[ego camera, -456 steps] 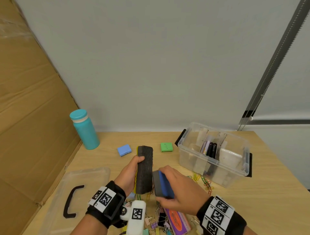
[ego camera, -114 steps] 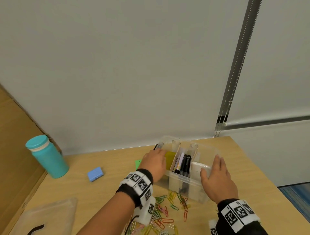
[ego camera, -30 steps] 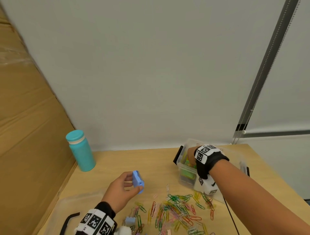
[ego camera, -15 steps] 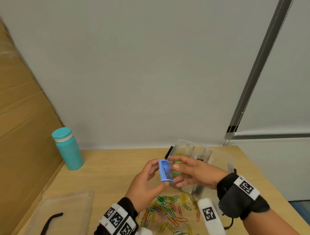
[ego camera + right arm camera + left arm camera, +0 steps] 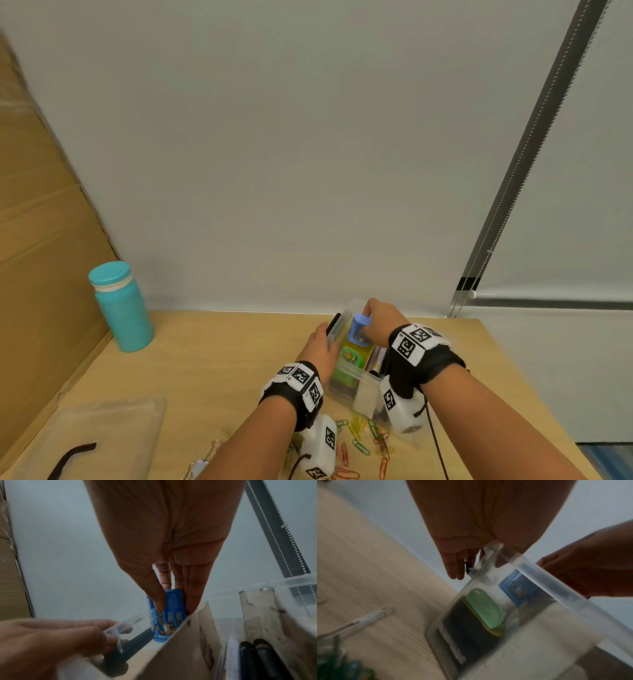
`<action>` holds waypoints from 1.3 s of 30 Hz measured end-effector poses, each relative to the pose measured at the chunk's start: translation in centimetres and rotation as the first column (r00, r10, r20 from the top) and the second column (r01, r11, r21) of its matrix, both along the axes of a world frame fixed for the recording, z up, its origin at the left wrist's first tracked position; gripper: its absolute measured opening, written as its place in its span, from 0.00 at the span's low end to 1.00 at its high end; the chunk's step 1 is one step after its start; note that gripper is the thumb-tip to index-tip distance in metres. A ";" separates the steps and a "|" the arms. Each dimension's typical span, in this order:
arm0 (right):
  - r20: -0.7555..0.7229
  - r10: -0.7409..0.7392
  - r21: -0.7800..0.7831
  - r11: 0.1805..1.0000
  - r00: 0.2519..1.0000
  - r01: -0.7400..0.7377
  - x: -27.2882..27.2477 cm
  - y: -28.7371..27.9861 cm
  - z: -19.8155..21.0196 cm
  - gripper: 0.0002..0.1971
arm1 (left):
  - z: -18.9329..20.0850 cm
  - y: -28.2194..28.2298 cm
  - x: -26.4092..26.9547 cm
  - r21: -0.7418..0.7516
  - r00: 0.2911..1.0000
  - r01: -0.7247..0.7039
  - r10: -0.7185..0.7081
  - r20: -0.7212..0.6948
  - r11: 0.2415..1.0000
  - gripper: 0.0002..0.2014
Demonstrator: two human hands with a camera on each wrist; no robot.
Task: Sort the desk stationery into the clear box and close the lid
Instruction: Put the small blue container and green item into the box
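The clear box (image 5: 368, 377) stands on the desk with its top uncovered. My right hand (image 5: 367, 322) pinches a small blue sharpener (image 5: 359, 328) between thumb and fingers and holds it upright in the box's far left compartment (image 5: 169, 616). Below it lie a green sharpener (image 5: 350, 356) and a yellow item (image 5: 356, 343). My left hand (image 5: 322, 344) grips the box's left wall by the black latch (image 5: 130, 646). The box's lid (image 5: 113, 421) lies flat at the near left.
Several coloured paper clips (image 5: 359, 442) are scattered in front of the box. A teal bottle (image 5: 120, 306) stands at the back left beside a cardboard wall (image 5: 41, 240). Black markers (image 5: 257, 657) stand behind the box's dividers.
Half a second ago both hands held the blue sharpener in front of the box. Now the right hand alone holds it inside the box, and the left hand has moved to the box's left wall.
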State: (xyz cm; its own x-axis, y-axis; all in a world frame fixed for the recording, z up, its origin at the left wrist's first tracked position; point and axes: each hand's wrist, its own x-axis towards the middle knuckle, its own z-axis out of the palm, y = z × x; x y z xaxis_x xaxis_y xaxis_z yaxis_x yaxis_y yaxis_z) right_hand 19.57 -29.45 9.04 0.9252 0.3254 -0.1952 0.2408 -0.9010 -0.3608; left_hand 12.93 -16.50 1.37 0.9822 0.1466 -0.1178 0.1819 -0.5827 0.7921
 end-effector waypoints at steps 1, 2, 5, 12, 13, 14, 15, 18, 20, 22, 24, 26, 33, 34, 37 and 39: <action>0.005 0.012 -0.060 0.998 1.000 -0.011 0.4 0.5 -0.3 0.06 | -0.2 -0.2 -0.1 -0.004 1.000 -0.030 0.030 0.007 1.000 0.25; 0.007 0.022 -0.104 0.994 1.000 -0.021 0.8 0.9 -0.6 0.08 | -0.4 -0.5 -0.3 0.002 0.998 -0.063 0.063 0.014 0.998 0.24; -0.010 0.056 -0.189 0.980 0.998 -0.057 1.8 2.0 -1.0 0.15 | -0.9 -1.0 -1.4 -0.016 0.987 -0.156 0.157 0.035 0.988 0.22; -0.114 0.173 -0.365 0.909 0.978 -0.203 4.2 4.3 -2.6 0.17 | -1.5 -1.7 -2.0 -0.039 0.950 -0.294 0.297 0.098 0.955 0.21; -0.132 0.203 -0.392 0.888 0.970 -0.239 4.7 4.5 -3.2 0.16 | -1.6 -1.8 -1.9 -0.034 0.947 -0.302 0.304 0.102 0.953 0.21; -0.161 0.229 -0.420 0.864 0.960 -0.277 4.8 4.6 -3.6 0.15 | -1.6 -1.8 -1.8 -0.030 0.946 -0.307 0.309 0.102 0.951 0.21; -0.181 0.246 -0.443 0.844 0.952 -0.302 4.5 4.8 -3.5 0.12 | -1.7 -1.8 -1.7 -0.024 0.944 -0.313 0.314 0.103 0.949 0.21; -0.176 0.253 -0.491 0.815 0.951 -0.308 3.7 5.1 -3.3 0.11 | -1.7 -1.7 -1.2 0.003 0.938 -0.328 0.325 0.117 0.945 0.20; -0.124 0.259 -0.462 0.839 0.958 -0.287 3.2 4.8 -3.1 0.21 | -1.7 -1.7 -0.9 0.008 0.939 -0.328 0.325 0.110 0.945 0.20; -0.082 0.234 -0.400 0.882 0.969 -0.247 1.8 4.5 -2.2 0.22 | -1.6 -1.5 -0.6 0.023 0.944 -0.321 0.317 0.094 0.947 0.20; -0.016 0.221 -0.260 0.941 0.975 -0.217 -0.2 4.0 -1.0 0.20 | -1.4 -1.3 -0.5 0.023 0.956 -0.286 0.284 0.079 0.958 0.20; 0.056 0.210 -0.082 0.975 0.976 -0.205 -2.5 2.9 -0.2 0.19 | -0.8 -0.7 -0.8 -0.006 0.976 -0.216 0.217 0.032 0.976 0.22; 0.412 0.156 0.287 0.913 0.898 -0.290 -10.7 -2.7 -1.8 0.14 | 2.1 5.1 -9.0 -0.086 0.987 -0.076 0.088 0.136 0.993 0.22; 0.434 0.151 0.294 0.908 0.888 -0.298 -11.8 -3.3 -2.5 0.13 | 1.9 6.2 -10.8 -0.052 0.988 -0.059 0.066 0.139 0.997 0.20; 0.453 0.177 0.257 0.913 0.874 -0.318 -14.4 -4.7 -5.5 0.07 | 1.0 8.4 -16.0 0.093 0.996 0.022 -0.030 0.081 0.995 0.13; 0.329 0.245 0.200 0.926 0.912 -0.321 -15.9 -5.3 -7.5 0.04 | 0.1 8.4 -18.4 0.252 0.990 0.142 -0.141 -0.022 0.957 0.11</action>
State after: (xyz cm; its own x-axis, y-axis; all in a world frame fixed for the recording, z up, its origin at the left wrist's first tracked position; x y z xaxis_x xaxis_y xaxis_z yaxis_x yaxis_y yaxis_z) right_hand 3.64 -34.79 1.54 0.7893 0.5843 0.1888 0.6008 -0.6713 -0.4340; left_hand -5.49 -8.06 1.44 0.9946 0.0318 -0.0984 0.0859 -0.7837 0.6152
